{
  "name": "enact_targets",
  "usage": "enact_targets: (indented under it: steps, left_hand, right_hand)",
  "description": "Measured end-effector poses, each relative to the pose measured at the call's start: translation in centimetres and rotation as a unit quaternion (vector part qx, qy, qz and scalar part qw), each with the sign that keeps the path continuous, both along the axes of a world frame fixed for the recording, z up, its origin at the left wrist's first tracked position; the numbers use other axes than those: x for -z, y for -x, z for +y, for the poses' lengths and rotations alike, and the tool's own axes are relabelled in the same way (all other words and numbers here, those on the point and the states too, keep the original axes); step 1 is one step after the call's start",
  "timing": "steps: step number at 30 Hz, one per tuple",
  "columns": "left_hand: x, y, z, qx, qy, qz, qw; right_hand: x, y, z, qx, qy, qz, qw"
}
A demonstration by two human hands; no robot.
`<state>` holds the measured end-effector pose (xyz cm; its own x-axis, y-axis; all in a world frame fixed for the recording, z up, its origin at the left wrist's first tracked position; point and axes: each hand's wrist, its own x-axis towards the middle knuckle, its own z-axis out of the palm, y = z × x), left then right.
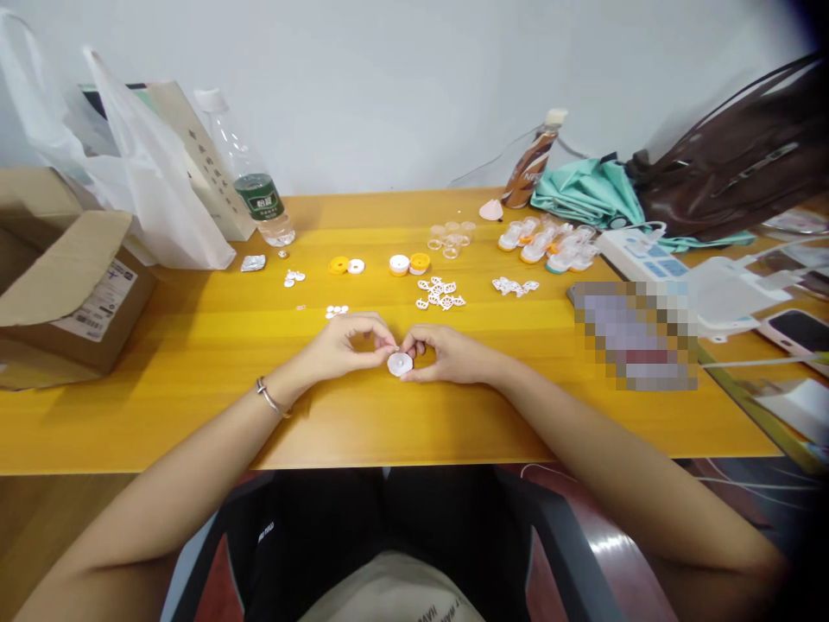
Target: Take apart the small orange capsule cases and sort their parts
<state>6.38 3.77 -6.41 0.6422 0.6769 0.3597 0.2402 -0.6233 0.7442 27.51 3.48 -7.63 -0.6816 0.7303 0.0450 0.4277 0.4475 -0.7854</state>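
Observation:
My left hand and my right hand meet at the middle of the yellow wooden table. Between their fingertips sits a small white round disc, pinched from both sides just above the tabletop. Beyond my hands lie small white ring-shaped parts, a second white pile, tiny white pieces, and yellow and white spools. A silver bracelet is on my left wrist.
Cardboard box and white plastic bags at left. A water bottle, clear cups, assembled orange-white pieces, brown drink bottle, teal cloth, brown bag, power strip, phone at right.

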Motion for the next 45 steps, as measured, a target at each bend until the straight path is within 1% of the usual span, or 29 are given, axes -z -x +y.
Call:
enact_targets:
  steps: [3, 5, 8, 10, 12, 13, 15, 17, 19, 22, 28, 33, 35, 37, 39, 40, 42, 44, 45]
  left_hand:
    - [-0.5, 0.3, 0.2, -0.032, 0.004, -0.033, 0.999]
    - [-1.1, 1.0, 0.7, -0.069, -0.011, -0.046, 0.997]
    - [-2.3, 3.2, 1.9, -0.168, -0.066, -0.041, 0.983]
    - [-2.9, 5.1, 2.9, -0.240, -0.103, 0.010, 0.965]
    - [-3.3, 7.1, 3.8, -0.287, -0.126, 0.096, 0.945]
    - [-3.3, 8.0, 4.1, -0.296, -0.123, 0.139, 0.937]
    - [-3.2, 9.4, 4.8, -0.304, -0.095, 0.212, 0.924]
    - [-2.9, 10.1, 5.2, -0.306, -0.064, 0.268, 0.911]
    - [-2.5, 10.5, 5.5, -0.303, -0.047, 0.307, 0.901]
    - [-2.1, 10.7, 5.8, -0.288, -0.037, 0.336, 0.896]
    - [-1.7, 10.9, 5.8, -0.275, -0.026, 0.332, 0.902]
    - [-2.5, 10.3, 5.1, -0.269, -0.025, 0.334, 0.903]
    - [-3.0, 9.5, 4.5, -0.260, -0.044, 0.324, 0.909]
    - [-3.4, 8.2, 3.7, -0.242, -0.068, 0.301, 0.920]
    - [-3.4, 6.3, 2.7, -0.206, -0.080, 0.263, 0.939]
    - [-3.2, 5.3, 2.1, -0.175, -0.076, 0.238, 0.952]
    - [-2.6, 3.2, 1.0, -0.090, -0.066, 0.209, 0.972]
    - [-1.9, 1.5, 0.2, -0.021, -0.057, 0.210, 0.976]
    - [-1.5, 0.9, -0.1, -0.003, -0.056, 0.212, 0.976]
  right_hand:
    - [0.0, 0.0, 0.0, -0.005, -0.001, 0.001, 1.000]
    - [0.1, 0.0, 0.0, -0.003, -0.005, -0.002, 1.000]
    - [0.1, 0.0, 0.0, 0.000, -0.008, -0.005, 1.000]
    - [0.2, -0.1, -0.1, -0.001, -0.007, -0.005, 1.000]
    - [0.2, -0.1, -0.1, -0.004, -0.007, -0.005, 1.000]
    - [0.2, -0.1, -0.1, -0.005, -0.008, -0.006, 1.000]
    - [0.2, -0.1, -0.1, -0.007, -0.009, -0.008, 1.000]
    - [0.1, -0.1, 0.0, -0.007, -0.010, -0.009, 1.000]
    - [0.1, -0.1, 0.0, -0.008, -0.008, -0.009, 1.000]
    - [0.2, -0.1, 0.1, -0.012, -0.005, -0.010, 1.000]
    - [0.1, -0.1, 0.0, -0.017, -0.019, -0.007, 1.000]
    - [0.0, 0.0, -0.2, -0.022, -0.025, 0.001, 0.999]
    - [-0.1, -0.1, -0.2, -0.023, -0.024, 0.002, 0.999]
    - [-0.1, -0.1, -0.2, -0.025, -0.023, 0.001, 0.999]
    - [-0.1, -0.1, -0.2, -0.025, -0.023, -0.002, 0.999]
    - [0.0, -0.1, -0.2, -0.024, -0.023, -0.002, 0.999]
    - [0.1, -0.2, -0.2, -0.022, -0.018, 0.002, 1.000]
    - [0.3, -0.3, -0.1, -0.024, -0.009, 0.012, 1.000]
    - [0.4, -0.4, -0.1, -0.025, -0.003, 0.017, 1.000]
